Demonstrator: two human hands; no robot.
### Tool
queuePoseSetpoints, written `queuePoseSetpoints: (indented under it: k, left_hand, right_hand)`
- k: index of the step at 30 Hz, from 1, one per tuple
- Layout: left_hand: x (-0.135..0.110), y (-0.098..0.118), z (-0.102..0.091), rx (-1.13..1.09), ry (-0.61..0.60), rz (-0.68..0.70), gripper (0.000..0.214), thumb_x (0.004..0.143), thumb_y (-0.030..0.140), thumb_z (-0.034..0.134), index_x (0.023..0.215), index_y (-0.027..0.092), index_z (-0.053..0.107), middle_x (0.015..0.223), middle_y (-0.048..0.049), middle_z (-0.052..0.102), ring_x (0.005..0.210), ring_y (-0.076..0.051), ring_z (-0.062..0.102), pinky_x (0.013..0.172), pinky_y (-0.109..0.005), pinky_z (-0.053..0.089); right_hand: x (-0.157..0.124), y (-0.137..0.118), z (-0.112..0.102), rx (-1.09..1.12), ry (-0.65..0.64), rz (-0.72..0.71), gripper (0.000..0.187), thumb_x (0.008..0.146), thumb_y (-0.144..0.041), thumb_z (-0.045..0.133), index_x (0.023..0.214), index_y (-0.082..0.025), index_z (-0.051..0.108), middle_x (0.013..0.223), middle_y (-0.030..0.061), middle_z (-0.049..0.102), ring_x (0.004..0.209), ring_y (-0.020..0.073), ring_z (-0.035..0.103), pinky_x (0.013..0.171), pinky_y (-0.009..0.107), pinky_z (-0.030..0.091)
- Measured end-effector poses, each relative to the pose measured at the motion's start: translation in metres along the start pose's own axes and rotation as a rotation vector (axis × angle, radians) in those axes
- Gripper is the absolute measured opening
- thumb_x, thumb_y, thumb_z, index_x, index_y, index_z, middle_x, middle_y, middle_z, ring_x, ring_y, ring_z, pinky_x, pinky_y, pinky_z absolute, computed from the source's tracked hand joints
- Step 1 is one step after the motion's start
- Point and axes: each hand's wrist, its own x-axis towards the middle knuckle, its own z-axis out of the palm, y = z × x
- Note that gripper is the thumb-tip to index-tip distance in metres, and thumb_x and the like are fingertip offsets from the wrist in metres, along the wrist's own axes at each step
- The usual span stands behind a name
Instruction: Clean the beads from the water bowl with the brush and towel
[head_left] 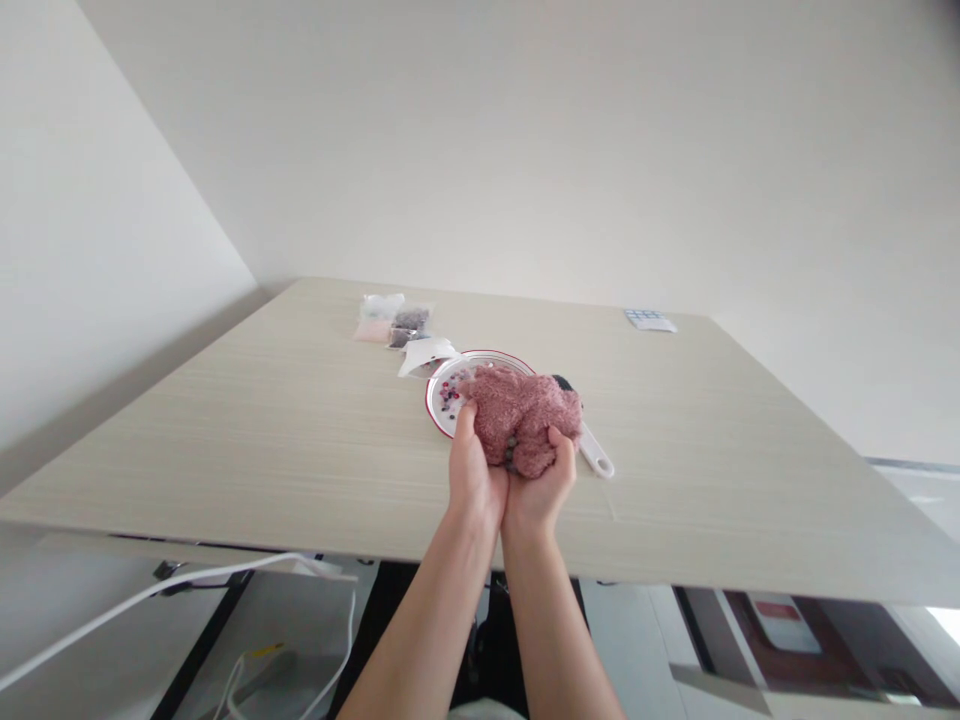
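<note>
My left hand [474, 478] and my right hand [543, 490] are side by side with wrists together, cupped around a fluffy dusty-pink bundle [499, 405]. Whether it is a plush toy or a fuzzy cloth I cannot tell. Small grey round pieces [511, 448] show in a fold in its middle. The bundle hides the near right part of a white plate [437, 424] with a red rim. Small red, purple and dark beads [450, 392] lie on this plate. From behind the bundle, a white handle [598, 457] with a hole in its end sticks out to the right.
An opened white packet [426, 356] leans at the plate's far left rim. Behind it lie clear bags of pale material [377, 318] and dark grains [409, 322]. A blue-and-white card [649, 320] is at the table's far right. White cables [187, 578] hang below the table's near edge.
</note>
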Motion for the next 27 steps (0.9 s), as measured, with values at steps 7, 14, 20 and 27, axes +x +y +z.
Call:
queuePoseSetpoints:
  k: [7,14,20,27]
  left_hand:
    - [0.001,-0.007,-0.006,-0.004,-0.052,0.081,0.031,0.078,0.035,0.051,0.099,0.015,0.063,0.110,-0.0084,0.063,0.106,-0.021,0.055,0.088,-0.031,0.046]
    - [-0.003,-0.004,-0.006,-0.019,-0.047,0.095,0.032,0.079,0.037,0.049,0.094,0.015,0.065,0.101,-0.0083,0.066,0.099,-0.021,0.059,0.086,-0.032,0.047]
    - [-0.001,-0.001,-0.006,-0.066,-0.020,0.100,0.036,0.080,0.038,0.046,0.104,0.016,0.061,0.107,-0.0078,0.064,0.102,-0.020,0.057,0.086,-0.029,0.047]
    - [-0.008,-0.002,-0.002,-0.052,-0.075,0.136,0.031,0.080,0.032,0.049,0.102,0.014,0.061,0.104,-0.0079,0.064,0.096,-0.018,0.059,0.086,-0.028,0.046]
  right_hand:
    - [0.011,-0.006,-0.002,0.105,0.011,0.094,0.019,0.066,-0.025,0.047,0.081,-0.022,0.058,0.076,-0.0035,0.065,0.076,0.0153,0.061,0.082,0.035,0.047]
    - [0.008,-0.007,-0.001,0.136,-0.005,0.106,0.017,0.068,-0.023,0.047,0.080,-0.021,0.059,0.074,-0.0023,0.066,0.076,0.0159,0.061,0.081,0.035,0.047]
    - [0.007,-0.006,0.000,0.133,-0.082,0.077,0.020,0.070,-0.026,0.049,0.086,-0.021,0.059,0.082,-0.0012,0.066,0.083,0.0161,0.061,0.080,0.033,0.047]
    - [0.012,-0.002,-0.006,-0.045,-0.130,-0.062,0.016,0.061,-0.024,0.049,0.075,-0.020,0.054,0.071,-0.0028,0.061,0.069,0.0141,0.058,0.068,0.029,0.049]
